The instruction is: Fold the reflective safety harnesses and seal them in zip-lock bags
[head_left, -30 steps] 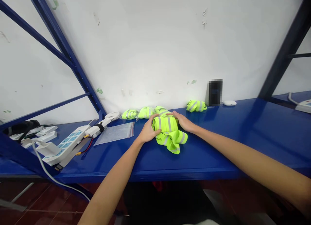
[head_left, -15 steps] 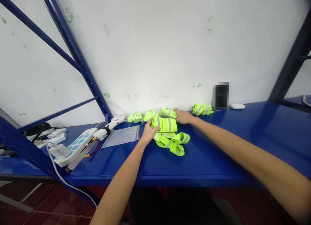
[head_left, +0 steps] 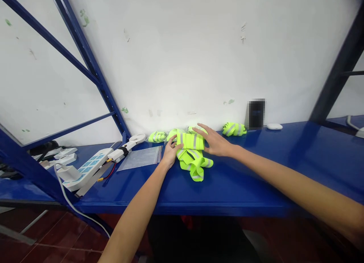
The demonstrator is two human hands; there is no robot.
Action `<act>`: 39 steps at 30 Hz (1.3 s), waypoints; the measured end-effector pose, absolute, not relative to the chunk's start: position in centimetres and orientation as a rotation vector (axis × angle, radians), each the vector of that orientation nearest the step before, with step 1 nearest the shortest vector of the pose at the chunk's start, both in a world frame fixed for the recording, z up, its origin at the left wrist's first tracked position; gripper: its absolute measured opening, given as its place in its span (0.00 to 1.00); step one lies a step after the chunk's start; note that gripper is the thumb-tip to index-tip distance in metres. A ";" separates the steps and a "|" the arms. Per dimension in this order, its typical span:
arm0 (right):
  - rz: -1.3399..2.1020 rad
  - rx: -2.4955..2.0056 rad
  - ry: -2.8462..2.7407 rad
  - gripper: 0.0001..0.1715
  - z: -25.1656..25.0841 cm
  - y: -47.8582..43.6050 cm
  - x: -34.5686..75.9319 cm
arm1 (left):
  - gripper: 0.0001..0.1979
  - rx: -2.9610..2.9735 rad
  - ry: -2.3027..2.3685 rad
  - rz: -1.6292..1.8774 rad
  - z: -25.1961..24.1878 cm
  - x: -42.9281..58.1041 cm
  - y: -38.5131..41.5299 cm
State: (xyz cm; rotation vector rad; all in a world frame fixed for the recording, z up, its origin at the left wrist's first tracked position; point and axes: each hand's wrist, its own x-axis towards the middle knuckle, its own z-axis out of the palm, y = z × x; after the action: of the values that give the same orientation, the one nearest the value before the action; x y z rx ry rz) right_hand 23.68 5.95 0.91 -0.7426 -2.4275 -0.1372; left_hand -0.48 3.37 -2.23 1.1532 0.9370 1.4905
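A neon yellow reflective strap (head_left: 189,141) with silver bands is folded into a flat bundle, its loose loops (head_left: 196,166) hanging down onto the blue tabletop. My left hand (head_left: 170,153) grips the bundle's left end, thumb in front and fingers behind. My right hand (head_left: 217,141) is at the bundle's right end with its fingers spread; whether the fingertips touch it I cannot tell. Behind the bundle are several rolled reflective straps (head_left: 157,136) in clear bags, partly hidden by the folded one. Another rolled strap (head_left: 234,129) lies to the right of my right hand.
Clear zip bags (head_left: 140,158) lie left of my left hand. Farther left are a white handheld fan (head_left: 137,138) and a power strip (head_left: 89,168) with a plugged-in cable. A dark pixelated object (head_left: 256,114) and a white case (head_left: 274,126) stand by the wall. Blue rack posts (head_left: 93,66) frame the table.
My right hand has drawn back from the rear straps, nearer to me, and its fingers have spread. The folded strap in my left hand has risen slightly, and its loops have shifted left.
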 end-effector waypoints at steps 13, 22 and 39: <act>0.933 -0.882 -1.446 0.22 -0.2 3.8 21.5 | 0.31 1.716 0.962 1.136 -1.9 0.4 2.1; 1.661 -0.874 -1.133 0.12 -0.5 3.1 21.3 | 0.34 2.074 1.098 1.294 -2.7 0.4 2.5; 0.282 -0.653 -2.186 0.25 -1.2 2.8 22.8 | 0.34 1.627 1.171 1.255 -2.2 0.1 2.7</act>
State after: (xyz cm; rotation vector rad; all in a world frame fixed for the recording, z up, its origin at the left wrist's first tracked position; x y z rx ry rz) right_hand 22.82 2.83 -1.23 -0.6525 -2.1865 0.2817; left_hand 0.09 2.67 -2.22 1.6273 1.1712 1.2547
